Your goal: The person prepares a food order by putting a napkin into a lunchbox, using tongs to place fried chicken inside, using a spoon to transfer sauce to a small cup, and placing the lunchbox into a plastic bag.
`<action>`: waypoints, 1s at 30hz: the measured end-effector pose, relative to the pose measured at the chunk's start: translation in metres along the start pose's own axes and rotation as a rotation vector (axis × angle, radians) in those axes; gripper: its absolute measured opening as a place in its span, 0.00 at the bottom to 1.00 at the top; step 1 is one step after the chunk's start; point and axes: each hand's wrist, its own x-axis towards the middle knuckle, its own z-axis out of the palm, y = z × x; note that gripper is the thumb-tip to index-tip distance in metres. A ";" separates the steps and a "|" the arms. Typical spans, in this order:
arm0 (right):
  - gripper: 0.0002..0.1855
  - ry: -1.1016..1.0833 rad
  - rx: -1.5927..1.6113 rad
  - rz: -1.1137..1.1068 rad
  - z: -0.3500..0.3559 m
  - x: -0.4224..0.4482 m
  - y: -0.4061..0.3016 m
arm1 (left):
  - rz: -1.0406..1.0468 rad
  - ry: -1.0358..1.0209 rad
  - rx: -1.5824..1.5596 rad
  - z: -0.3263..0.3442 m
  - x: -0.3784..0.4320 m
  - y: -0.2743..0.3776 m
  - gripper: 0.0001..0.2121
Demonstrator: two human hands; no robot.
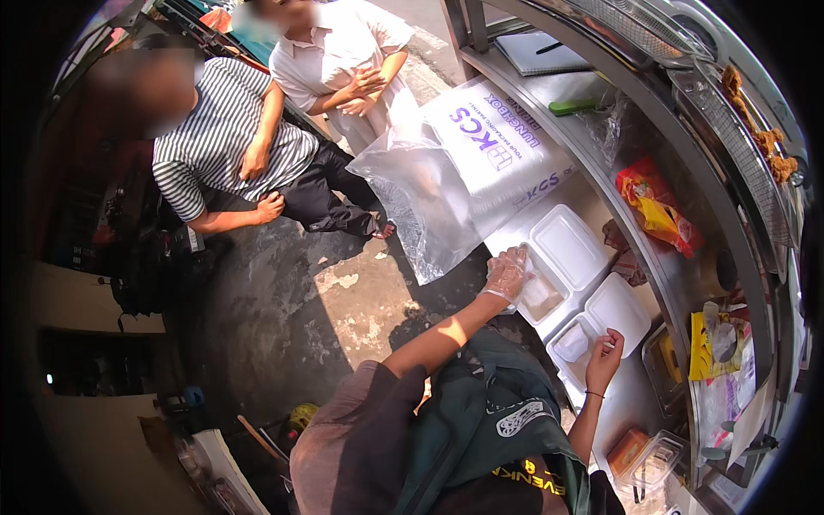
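Observation:
My left hand, in a clear plastic glove, is at the left edge of an open white foam lunch box. Its fingers reach over the base, beside a white wrapped item; whether they grip anything is unclear. A second open foam box lies nearer to me, with a white packet in its base. Bare and loosely bent, my right hand hovers over or touches this box near its hinge, with nothing visible in it. Both boxes rest on a metal counter.
A large plastic pack of lunch boxes lies beyond. The raised metal shelf carries a green-handled tool, a notebook and a red packet. Clear containers stand at lower right. Two people stand at upper left.

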 end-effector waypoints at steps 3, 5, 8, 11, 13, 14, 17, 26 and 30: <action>0.15 -0.024 0.012 -0.028 -0.001 0.009 0.010 | 0.083 -0.041 0.004 0.015 0.007 0.015 0.38; 0.14 -0.059 0.009 -0.033 0.002 0.011 0.001 | 0.082 -0.043 0.013 0.006 -0.002 0.017 0.36; 0.13 -0.099 -0.008 -0.051 0.005 0.010 0.000 | 0.092 0.037 0.002 0.013 -0.006 0.013 0.32; 0.11 -0.125 -0.092 -0.104 0.000 0.006 0.010 | 0.096 0.054 -0.011 0.004 -0.004 0.017 0.26; 0.11 -0.172 -0.312 -0.163 -0.004 0.001 0.032 | 0.109 0.150 -0.041 0.016 -0.010 0.017 0.24; 0.11 -0.180 -0.425 -0.192 -0.006 0.002 0.031 | 0.106 0.142 -0.019 0.014 -0.011 0.020 0.24; 0.19 -0.304 -0.540 -0.080 -0.003 0.000 0.029 | 0.099 0.146 -0.010 0.011 -0.009 0.025 0.24; 0.31 -0.300 -0.397 -0.095 0.023 0.002 0.064 | 0.026 0.555 -0.669 0.001 -0.040 0.022 0.32; 0.35 -0.216 -0.219 0.031 0.017 0.014 0.077 | -0.105 0.382 -0.915 -0.009 -0.058 0.051 0.28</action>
